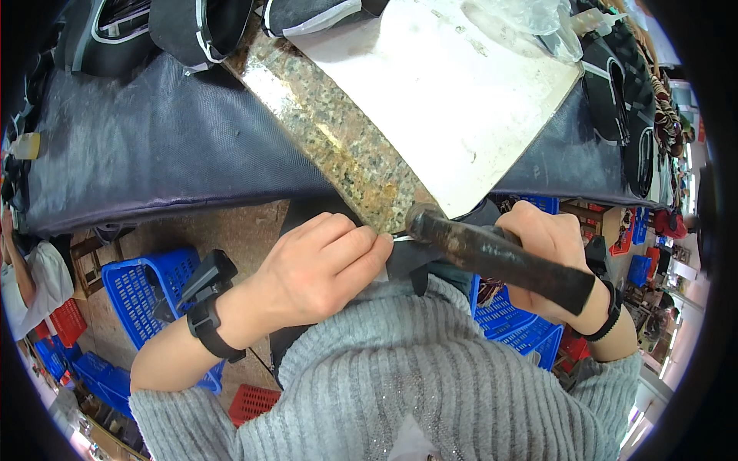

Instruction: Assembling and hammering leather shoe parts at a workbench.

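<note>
The person's right hand (550, 257) is wrapped in a fist round the dark handle of one hammer (492, 257), w/ the head of it resting at the near edge of the granite slab (338, 146). The grip sits far back on the handle, prob. for swing and reach. The left hand (323, 269) has its fingers pressed together, pinching a thin dark piece of material (407, 257) that sits right at the slab's near corner, just beside the hammer head; the fingertips hold it close to the stone, seemingly to keep it flat and steady where the head lands. What exactly the piece is can't be told, it's mostly hidden by hand and handle.

The slab lies on the counter (154, 146), which is covered w/ dark cloth, and carries one pale flat sheet (453, 84) across its far part, leaving the speckled strip bare as a hard striking surface. A clear plastic bag (530, 19) sits at the sheet's far end.

Counted: 1 hammer, 1 slab, 2 black wrist straps, one per arm. Black shoe-upper pieces (623, 100) are stacked along the right and far edges of the counter, too many and overlapped to count. Blue plastic crates (146, 288) stand on the floor below, at least 3 visible, plus a red crate (254, 403).
</note>
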The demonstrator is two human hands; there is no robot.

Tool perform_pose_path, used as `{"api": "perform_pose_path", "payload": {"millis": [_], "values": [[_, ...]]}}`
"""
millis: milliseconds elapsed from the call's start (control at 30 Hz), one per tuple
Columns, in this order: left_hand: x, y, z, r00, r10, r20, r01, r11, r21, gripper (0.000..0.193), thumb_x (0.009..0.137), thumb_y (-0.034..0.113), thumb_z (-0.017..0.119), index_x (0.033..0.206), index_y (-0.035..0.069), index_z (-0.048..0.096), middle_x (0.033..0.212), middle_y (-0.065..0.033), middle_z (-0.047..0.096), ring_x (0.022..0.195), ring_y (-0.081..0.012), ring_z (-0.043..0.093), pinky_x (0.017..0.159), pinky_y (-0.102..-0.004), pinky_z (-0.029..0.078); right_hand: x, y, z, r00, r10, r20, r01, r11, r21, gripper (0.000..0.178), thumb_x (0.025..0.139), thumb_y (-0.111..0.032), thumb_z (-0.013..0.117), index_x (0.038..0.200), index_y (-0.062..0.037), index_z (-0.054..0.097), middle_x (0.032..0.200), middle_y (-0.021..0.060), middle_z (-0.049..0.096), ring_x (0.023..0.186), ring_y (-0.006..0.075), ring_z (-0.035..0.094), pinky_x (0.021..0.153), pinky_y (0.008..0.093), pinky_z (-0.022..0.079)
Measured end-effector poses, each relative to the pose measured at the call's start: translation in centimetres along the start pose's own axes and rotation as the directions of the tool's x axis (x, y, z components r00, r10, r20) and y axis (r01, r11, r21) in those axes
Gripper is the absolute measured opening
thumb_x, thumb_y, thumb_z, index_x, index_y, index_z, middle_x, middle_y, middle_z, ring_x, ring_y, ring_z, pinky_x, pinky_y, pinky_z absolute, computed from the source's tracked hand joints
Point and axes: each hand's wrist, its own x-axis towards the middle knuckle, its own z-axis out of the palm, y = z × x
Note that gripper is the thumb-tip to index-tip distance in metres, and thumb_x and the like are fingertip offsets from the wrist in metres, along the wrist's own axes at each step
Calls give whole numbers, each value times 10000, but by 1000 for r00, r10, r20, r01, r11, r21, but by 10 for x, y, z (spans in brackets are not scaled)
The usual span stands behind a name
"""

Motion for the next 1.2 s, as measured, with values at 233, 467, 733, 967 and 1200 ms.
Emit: {"api": "perform_pose_path", "payload": {"millis": [233, 467, 733, 967, 1200], "values": [[1, 3, 1, 998, -65, -4, 65, 997, -39, 325, 588, -28, 674, 911, -52, 652, 791, -117, 596, 629, -227, 567, 526, -311, 474, -3, -2, 4, 984, 9, -180, 24, 983, 180, 335, 716, -292, 753, 800, -73, 513, 692, 70, 503, 584, 256, 580, 464, 360, 420], [23, 17, 5, 951, -306, 43, 308, 950, -45, 229, 699, -30, 712, 907, 2, 620, 822, -100, 608, 688, -254, 597, 578, -322, 491, -12, 7, 11, 997, 60, -46, -60, 998, -4, 326, 696, -190, 755, 845, -60, 495, 729, 75, 532, 605, 251, 607, 469, 355, 433], [13, 14, -2, 976, -196, 98, 199, 980, -14, 308, 653, 3, 634, 957, -43, 631, 918, -127, 577, 798, -258, 576, 673, -328, 511, -12, 8, 6, 999, 43, -31, -42, 999, 31, 332, 693, -163, 746, 880, -57, 493, 728, 75, 538, 605, 266, 607, 483, 370, 443], [12, 13, 3, 996, -69, 63, 62, 993, 98, 303, 630, 23, 649, 918, -67, 630, 931, -112, 571, 806, -235, 558, 672, -310, 512, -8, 10, -3, 999, 30, -34, -31, 999, -30, 272, 707, -122, 706, 911, -48, 541, 781, 93, 585, 625, 289, 612, 501, 370, 457], [8, 14, 6, 999, -7, 34, 2, 990, 142, 324, 607, 23, 642, 916, -73, 650, 908, -127, 577, 797, -253, 577, 643, -316, 524, -5, 2, 3, 995, 96, 20, -98, 992, 75, 241, 718, -103, 684, 907, -47, 547, 762, 105, 594, 631, 304, 610, 521, 384, 471]]}}
